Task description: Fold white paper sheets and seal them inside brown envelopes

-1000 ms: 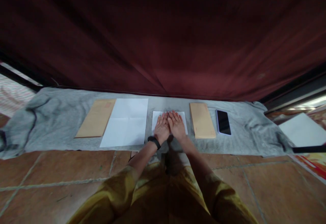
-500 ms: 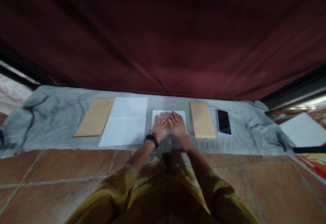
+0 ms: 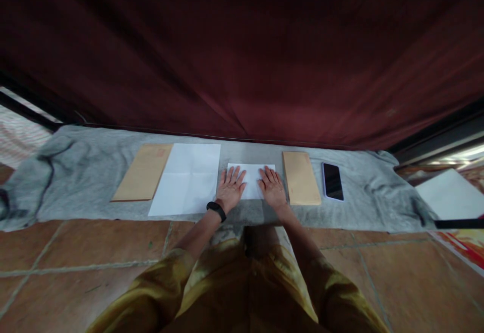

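From where I stand, the small white rectangle of folded paper [image 3: 252,181] lies flat on the soft grey cloth [image 3: 363,191], its long axis running left to right before the person, directly under and between the two hands. The left hand [image 3: 230,189] presses palm-down over its left end and the right hand [image 3: 274,189] over its right end, so neither is nearer; both have their fingers extended and slightly fanned, gripping nothing. Just beyond the left hand is a large creased white paper sheet [image 3: 185,179]; beside the right, a narrow tan paper envelope [image 3: 301,179].
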Available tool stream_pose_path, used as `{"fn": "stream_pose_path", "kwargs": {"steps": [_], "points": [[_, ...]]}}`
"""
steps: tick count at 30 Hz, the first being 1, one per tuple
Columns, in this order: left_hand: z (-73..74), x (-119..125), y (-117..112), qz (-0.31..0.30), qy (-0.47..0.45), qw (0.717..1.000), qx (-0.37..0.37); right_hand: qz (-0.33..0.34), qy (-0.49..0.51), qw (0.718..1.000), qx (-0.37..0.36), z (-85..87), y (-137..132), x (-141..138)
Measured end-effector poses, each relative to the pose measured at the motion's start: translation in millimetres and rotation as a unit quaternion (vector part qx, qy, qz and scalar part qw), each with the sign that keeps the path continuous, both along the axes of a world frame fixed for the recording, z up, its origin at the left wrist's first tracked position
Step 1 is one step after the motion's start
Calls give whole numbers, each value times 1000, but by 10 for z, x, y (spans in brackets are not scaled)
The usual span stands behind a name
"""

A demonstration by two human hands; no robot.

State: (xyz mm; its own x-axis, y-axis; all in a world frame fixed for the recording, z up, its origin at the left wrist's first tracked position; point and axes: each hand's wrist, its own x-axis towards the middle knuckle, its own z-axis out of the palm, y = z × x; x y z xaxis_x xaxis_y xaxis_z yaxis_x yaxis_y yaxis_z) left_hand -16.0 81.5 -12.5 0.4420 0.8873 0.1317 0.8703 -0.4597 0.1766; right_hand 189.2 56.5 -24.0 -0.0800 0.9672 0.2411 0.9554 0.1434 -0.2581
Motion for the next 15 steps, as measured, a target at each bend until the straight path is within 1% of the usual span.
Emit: {"fn": "stream_pose_path", "kwargs": {"steps": [6, 10, 15], "points": [[88, -26, -42, -3, 8, 1000, 4, -7, 0, 1000, -1, 0, -45, 55], [117, -32, -59, -4, 3, 1000, 4, -17, 4, 1000, -5, 37, -59, 58], [118, 80, -62, -25, -10, 1000, 14, -4, 8, 1000, -8, 92, -14, -105]]}}
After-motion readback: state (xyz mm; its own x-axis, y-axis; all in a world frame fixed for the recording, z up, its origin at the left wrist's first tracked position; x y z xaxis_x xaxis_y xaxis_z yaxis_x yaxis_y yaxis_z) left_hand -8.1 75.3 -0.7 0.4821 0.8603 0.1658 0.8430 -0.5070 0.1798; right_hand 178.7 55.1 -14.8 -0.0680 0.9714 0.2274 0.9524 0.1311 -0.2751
